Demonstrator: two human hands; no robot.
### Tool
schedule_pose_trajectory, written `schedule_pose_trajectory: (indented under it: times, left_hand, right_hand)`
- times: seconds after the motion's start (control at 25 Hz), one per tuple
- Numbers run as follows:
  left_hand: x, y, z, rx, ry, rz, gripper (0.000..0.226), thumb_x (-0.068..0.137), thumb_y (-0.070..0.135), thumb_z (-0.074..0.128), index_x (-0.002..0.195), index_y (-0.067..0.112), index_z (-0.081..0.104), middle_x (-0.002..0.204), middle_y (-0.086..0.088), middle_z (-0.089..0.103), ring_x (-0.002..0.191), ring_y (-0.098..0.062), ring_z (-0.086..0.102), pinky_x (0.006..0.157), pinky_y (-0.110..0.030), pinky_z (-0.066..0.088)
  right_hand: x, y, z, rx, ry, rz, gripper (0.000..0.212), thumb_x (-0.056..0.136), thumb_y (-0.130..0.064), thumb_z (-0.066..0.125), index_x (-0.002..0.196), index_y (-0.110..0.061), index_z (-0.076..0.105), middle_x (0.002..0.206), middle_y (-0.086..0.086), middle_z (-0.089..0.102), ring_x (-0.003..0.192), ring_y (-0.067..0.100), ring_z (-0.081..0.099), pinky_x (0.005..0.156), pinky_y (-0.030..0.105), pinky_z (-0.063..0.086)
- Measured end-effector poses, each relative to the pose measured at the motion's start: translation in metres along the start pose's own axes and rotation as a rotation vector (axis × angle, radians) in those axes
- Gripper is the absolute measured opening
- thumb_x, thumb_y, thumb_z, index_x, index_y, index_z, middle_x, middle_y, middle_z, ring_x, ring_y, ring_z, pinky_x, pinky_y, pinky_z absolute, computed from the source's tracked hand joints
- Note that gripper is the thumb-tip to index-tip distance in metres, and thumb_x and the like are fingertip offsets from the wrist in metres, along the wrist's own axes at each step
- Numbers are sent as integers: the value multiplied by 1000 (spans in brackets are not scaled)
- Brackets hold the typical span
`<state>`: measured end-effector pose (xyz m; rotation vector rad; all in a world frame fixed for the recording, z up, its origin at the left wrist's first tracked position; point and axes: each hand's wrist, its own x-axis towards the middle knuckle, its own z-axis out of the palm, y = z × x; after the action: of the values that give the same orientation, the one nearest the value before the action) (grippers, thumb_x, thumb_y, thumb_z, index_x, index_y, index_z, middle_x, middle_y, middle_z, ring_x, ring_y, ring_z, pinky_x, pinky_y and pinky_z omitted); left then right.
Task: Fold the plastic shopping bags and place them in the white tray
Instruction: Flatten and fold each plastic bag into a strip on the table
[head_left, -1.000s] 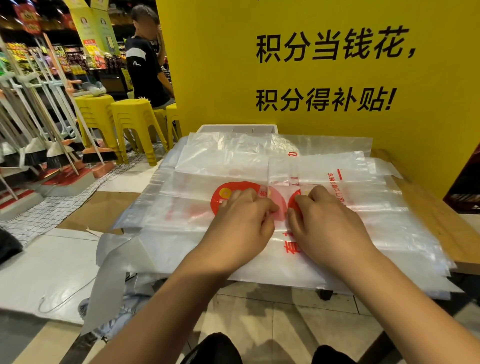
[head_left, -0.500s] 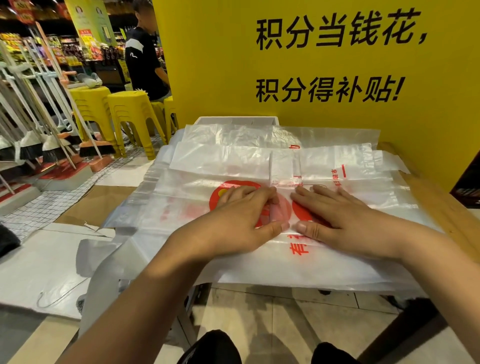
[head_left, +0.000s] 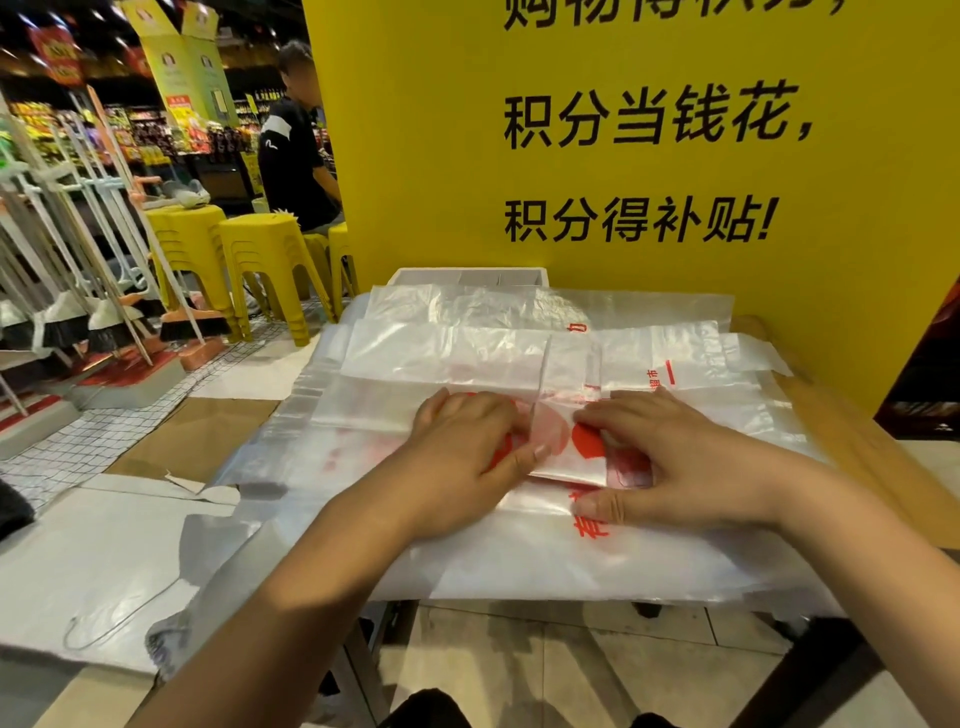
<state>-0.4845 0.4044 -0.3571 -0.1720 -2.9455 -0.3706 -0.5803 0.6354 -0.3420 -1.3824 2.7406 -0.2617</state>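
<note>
Folds a bag (head_left: 569, 457) into a narrow strip on top of the pile (head_left: 571, 561), mid-table, red print showing through the film. Nips its left edge with the left hand (head_left: 467, 457), thumb against the fold, fingers curled over. Presses its right side down with the right hand (head_left: 691, 462), fingers laid straight and flat, thumb on the pile nearer the body. Looks midway through the folding step, with the strip narrowed lengthwise and its far end stretched toward the tray (head_left: 467, 271), not yet doubled into a packet. Calls next, probably, for turning the near end over while keeping the crease pinned, since thin film tends to spring open and slide on the slick bags beneath; then for lifting the packet across the pile to the tray, seen only as a white rim at the back, against the yellow board (head_left: 441, 156). Cannot tell what sits inside it. Shows bare table (head_left: 857, 441) at right and, beyond at left, yellow stools (head_left: 260, 244), brooms (head_left: 104, 327) and a person in black (head_left: 291, 150)
</note>
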Motion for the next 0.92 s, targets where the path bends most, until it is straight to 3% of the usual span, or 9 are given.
schedule_pose_trajectory:
  times: [0.12, 0.24, 0.36, 0.4, 0.48, 0.6, 0.76, 0.84, 0.92]
  left_hand:
    - [-11, 3, 0, -49, 49, -1, 43, 104, 53, 26, 131, 33, 52, 128, 14, 54, 125, -6, 38, 113, -30, 17]
    - [-17, 3, -1, -213, 51, -57, 27, 107, 33, 33, 124, 29, 54, 111, 13, 60, 107, -1, 44, 108, -31, 30]
    - [-13, 0, -1, -173, 41, -46, 24, 102, 22, 41, 122, 26, 53, 103, 14, 58, 97, -3, 46, 103, -33, 36]
    - [-12, -1, 0, -147, 43, -30, 25, 101, 21, 43, 124, 25, 53, 105, 14, 57, 95, -1, 43, 107, -35, 35]
    - [-10, -1, 2, -118, 105, 18, 33, 99, 20, 49, 131, 25, 52, 121, 11, 56, 109, -2, 43, 114, -38, 31]
    - [-14, 3, 0, -139, 219, 116, 34, 94, 25, 60, 129, 26, 57, 131, 10, 53, 125, -9, 44, 108, -29, 33]
    - [-17, 16, -1, -342, 193, 68, 10, 96, 35, 62, 101, 27, 63, 98, 14, 60, 95, 0, 54, 79, -14, 41]
    - [-9, 19, 4, -419, 209, -10, 11, 97, 33, 62, 102, 23, 63, 92, 13, 61, 87, -1, 56, 76, -18, 45]
    - [-2, 23, 9, -436, 262, -76, 22, 96, 31, 64, 116, 22, 60, 91, 11, 63, 85, -3, 59, 78, -29, 52]
  right_hand:
    - [-2, -4, -2, 39, 114, -21, 70, 84, -70, 56, 145, -38, 41, 143, -16, 45, 133, 5, 34, 115, 30, 26]
    - [-7, -9, -2, 108, 238, -24, 44, 87, -54, 48, 127, -39, 58, 126, -21, 60, 117, 2, 49, 105, 31, 37]
    - [-22, -15, -3, 188, 290, -22, 36, 84, -52, 45, 114, -42, 62, 106, -25, 64, 101, -2, 54, 88, 22, 43]
    - [-27, -18, -2, 226, 298, -20, 31, 85, -49, 48, 111, -42, 63, 103, -25, 64, 100, -2, 55, 84, 19, 43]
    - [-33, -23, 1, 286, 298, -12, 20, 89, -43, 55, 106, -41, 65, 99, -23, 65, 97, -2, 57, 79, 18, 44]
    - [-32, -27, 3, 307, 279, 22, 16, 92, -45, 54, 104, -41, 64, 97, -20, 66, 90, -3, 58, 76, 19, 46]
    - [-19, -29, 1, 357, 246, 119, 23, 96, -48, 52, 100, -29, 63, 96, -11, 65, 83, 2, 58, 72, 20, 46]
    - [-8, -28, 2, 374, 252, 179, 22, 98, -46, 51, 104, -27, 61, 97, -11, 65, 85, 0, 57, 68, 18, 43]
    - [2, -30, 5, 353, 286, 257, 26, 98, -46, 52, 110, -24, 54, 91, -9, 64, 83, 8, 59, 64, 23, 42]
